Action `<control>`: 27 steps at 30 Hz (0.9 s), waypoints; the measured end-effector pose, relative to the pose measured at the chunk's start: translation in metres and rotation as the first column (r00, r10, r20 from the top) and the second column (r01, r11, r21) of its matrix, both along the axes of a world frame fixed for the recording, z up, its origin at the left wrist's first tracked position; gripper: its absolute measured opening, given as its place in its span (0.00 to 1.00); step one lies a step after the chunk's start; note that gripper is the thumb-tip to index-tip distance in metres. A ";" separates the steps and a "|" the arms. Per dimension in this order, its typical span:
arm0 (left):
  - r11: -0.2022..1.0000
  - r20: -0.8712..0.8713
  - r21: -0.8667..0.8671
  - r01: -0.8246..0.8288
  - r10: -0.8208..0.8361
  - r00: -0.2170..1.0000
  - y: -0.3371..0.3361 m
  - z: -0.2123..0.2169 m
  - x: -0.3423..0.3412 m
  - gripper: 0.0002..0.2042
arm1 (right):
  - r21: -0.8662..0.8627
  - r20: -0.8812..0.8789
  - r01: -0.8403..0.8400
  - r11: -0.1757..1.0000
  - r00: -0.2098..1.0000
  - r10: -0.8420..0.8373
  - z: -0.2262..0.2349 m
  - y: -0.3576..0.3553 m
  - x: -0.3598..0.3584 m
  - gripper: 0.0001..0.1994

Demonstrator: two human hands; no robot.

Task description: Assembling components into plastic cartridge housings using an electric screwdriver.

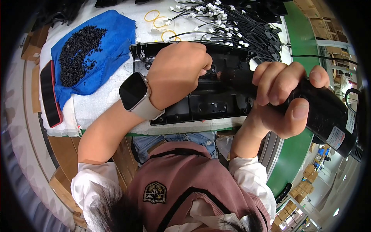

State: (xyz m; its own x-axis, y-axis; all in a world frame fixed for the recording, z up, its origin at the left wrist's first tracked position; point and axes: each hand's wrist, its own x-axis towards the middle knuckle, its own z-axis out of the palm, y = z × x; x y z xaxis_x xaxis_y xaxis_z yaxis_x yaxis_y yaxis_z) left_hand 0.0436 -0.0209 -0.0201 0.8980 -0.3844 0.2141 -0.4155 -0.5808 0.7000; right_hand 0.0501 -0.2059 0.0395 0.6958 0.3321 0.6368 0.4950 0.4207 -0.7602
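Our right hand [284, 83] closed around a driver [328, 108], the panel [228, 108] to the left of this grip, our left hand [179, 71] curled over the panel, what it holds we cannot tell, screws [79, 54] farther left.

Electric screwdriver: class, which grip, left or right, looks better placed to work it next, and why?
Right, most likely. The right grip is wrapped around the electric screwdriver, its tip pointing toward the left grip, which is over the black housing, away from the tool's handle.
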 end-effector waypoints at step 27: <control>0.999 0.001 0.034 0.015 -0.015 1.000 -0.001 0.000 0.005 0.04 | -0.048 -0.046 0.092 0.995 0.995 -0.094 -0.002 0.025 -0.005 0.17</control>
State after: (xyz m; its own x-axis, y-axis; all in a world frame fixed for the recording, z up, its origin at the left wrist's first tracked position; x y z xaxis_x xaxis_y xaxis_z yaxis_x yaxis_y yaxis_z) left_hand 0.0486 -0.0218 -0.0205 0.8918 -0.4049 0.2019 -0.4253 -0.5980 0.6793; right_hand 0.0449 -0.1811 0.0379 0.7543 0.2929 0.5876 0.4930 0.3385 -0.8015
